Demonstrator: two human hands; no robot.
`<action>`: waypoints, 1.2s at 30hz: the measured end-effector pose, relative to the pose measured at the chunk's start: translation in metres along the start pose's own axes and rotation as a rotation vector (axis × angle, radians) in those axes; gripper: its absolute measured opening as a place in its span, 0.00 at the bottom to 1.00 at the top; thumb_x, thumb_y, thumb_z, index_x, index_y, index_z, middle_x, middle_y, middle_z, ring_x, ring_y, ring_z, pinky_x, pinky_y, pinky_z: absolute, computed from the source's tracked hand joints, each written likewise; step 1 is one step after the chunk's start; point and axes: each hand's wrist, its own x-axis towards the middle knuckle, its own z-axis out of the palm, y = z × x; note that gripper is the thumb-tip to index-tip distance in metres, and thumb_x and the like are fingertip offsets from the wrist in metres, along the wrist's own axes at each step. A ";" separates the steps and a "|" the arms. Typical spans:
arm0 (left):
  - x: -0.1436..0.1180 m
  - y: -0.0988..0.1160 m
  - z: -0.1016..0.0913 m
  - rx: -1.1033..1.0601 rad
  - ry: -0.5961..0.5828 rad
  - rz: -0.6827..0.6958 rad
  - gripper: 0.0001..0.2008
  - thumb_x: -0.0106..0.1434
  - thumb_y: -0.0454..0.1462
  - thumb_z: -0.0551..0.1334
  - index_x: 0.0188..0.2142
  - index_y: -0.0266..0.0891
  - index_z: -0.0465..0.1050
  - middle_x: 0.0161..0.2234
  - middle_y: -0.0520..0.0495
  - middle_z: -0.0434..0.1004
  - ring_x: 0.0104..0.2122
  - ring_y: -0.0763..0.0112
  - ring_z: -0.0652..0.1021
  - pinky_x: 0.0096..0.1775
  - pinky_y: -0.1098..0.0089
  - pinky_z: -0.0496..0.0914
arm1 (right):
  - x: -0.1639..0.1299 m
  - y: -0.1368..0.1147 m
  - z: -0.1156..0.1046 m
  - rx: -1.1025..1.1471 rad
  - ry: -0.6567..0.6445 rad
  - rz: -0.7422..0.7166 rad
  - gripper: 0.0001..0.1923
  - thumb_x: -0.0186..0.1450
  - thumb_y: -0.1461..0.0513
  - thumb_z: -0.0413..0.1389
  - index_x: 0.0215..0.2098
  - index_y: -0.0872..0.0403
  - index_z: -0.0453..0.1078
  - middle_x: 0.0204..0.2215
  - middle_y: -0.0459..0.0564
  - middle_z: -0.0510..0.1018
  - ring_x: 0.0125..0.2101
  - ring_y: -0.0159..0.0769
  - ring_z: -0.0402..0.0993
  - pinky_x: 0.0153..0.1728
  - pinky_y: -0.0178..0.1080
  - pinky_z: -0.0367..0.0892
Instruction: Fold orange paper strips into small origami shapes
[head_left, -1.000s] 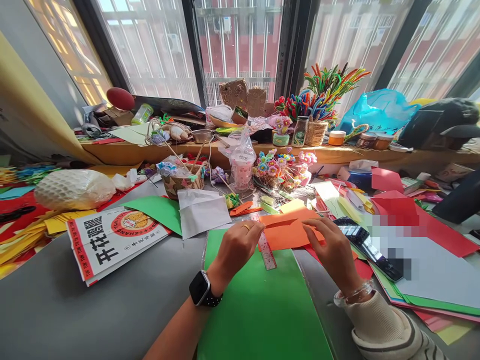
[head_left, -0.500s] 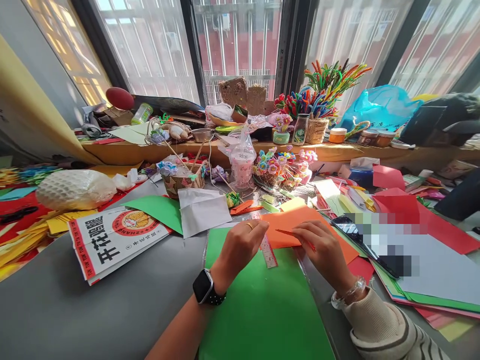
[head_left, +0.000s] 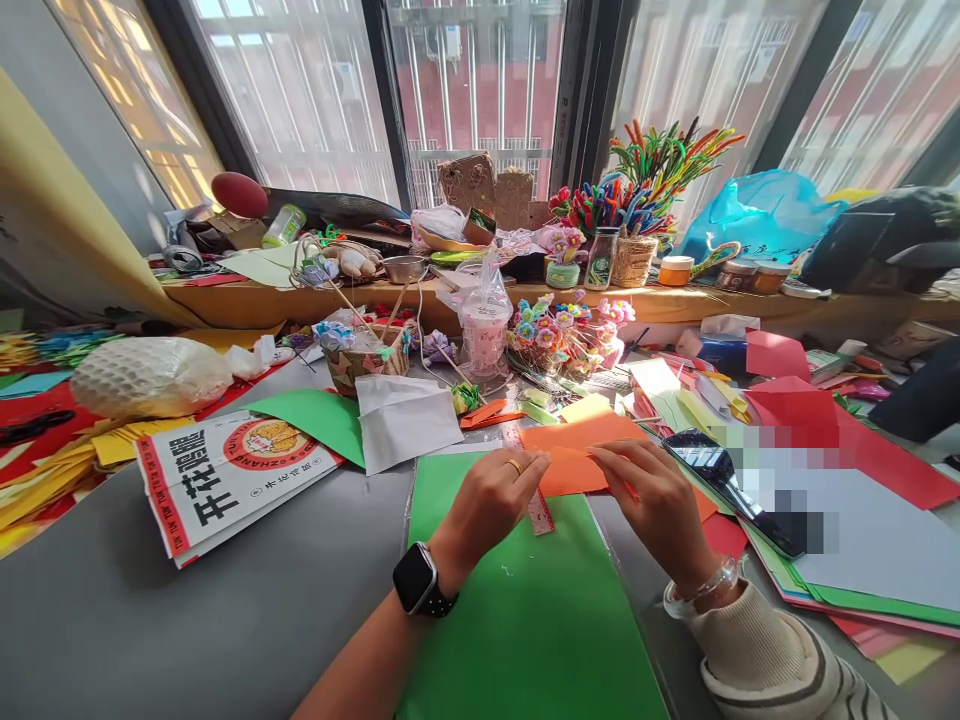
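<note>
My left hand (head_left: pixel 491 500), with a ring and a black watch on the wrist, pinches the left edge of an orange paper sheet (head_left: pixel 577 455). My right hand (head_left: pixel 652 500) grips the same sheet's right part, which lies partly folded over. Both hands hover over a large green paper sheet (head_left: pixel 525 610) on the grey table. A clear ruler (head_left: pixel 536 508) with red marks lies under the orange paper, between my hands. A black phone (head_left: pixel 731 490) rests just right of my right hand.
A printed white and red bag (head_left: pixel 225 475) lies at left, a white folded paper (head_left: pixel 405 420) and green sheet (head_left: pixel 315 418) behind. Red paper sheets (head_left: pixel 862 440) pile at right. Baskets of paper flowers (head_left: pixel 562 335), a plastic cup (head_left: pixel 484 340) and clutter line the windowsill.
The orange paper has been pulled nearer and folded over. Both hands shifted slightly toward each other, with the left hand moving right along the ruler.
</note>
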 end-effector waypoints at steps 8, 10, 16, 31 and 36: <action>-0.001 -0.001 0.000 0.025 0.021 0.006 0.10 0.58 0.28 0.51 0.38 0.33 0.67 0.31 0.44 0.75 0.32 0.70 0.74 0.34 0.68 0.71 | 0.002 0.006 -0.004 -0.010 0.211 0.056 0.11 0.59 0.66 0.49 0.40 0.54 0.68 0.34 0.52 0.74 0.37 0.40 0.67 0.40 0.44 0.62; -0.001 0.001 0.000 0.023 0.000 0.024 0.10 0.58 0.29 0.51 0.38 0.33 0.67 0.31 0.44 0.75 0.32 0.70 0.74 0.34 0.68 0.71 | 0.003 0.000 -0.002 0.041 0.130 -0.034 0.13 0.58 0.64 0.52 0.42 0.53 0.66 0.36 0.52 0.74 0.38 0.40 0.67 0.40 0.44 0.61; 0.000 0.006 0.002 -0.017 -0.035 0.057 0.11 0.58 0.29 0.51 0.39 0.34 0.66 0.33 0.45 0.75 0.35 0.70 0.74 0.34 0.69 0.70 | 0.002 -0.014 0.004 0.063 0.029 -0.125 0.09 0.59 0.68 0.49 0.34 0.52 0.69 0.29 0.47 0.76 0.34 0.35 0.68 0.41 0.42 0.59; -0.003 -0.004 0.003 -0.055 0.000 -0.049 0.12 0.57 0.32 0.54 0.42 0.34 0.64 0.38 0.44 0.73 0.37 0.69 0.73 0.39 0.67 0.69 | 0.001 -0.006 0.000 -0.037 0.037 -0.183 0.10 0.59 0.69 0.48 0.35 0.54 0.69 0.30 0.49 0.76 0.35 0.37 0.67 0.39 0.41 0.60; -0.004 0.007 0.008 0.007 -0.009 0.008 0.09 0.58 0.29 0.52 0.37 0.33 0.67 0.31 0.46 0.75 0.32 0.70 0.74 0.33 0.69 0.69 | 0.001 -0.016 0.005 0.014 0.040 -0.204 0.09 0.58 0.69 0.49 0.35 0.55 0.69 0.30 0.50 0.75 0.35 0.38 0.67 0.38 0.41 0.61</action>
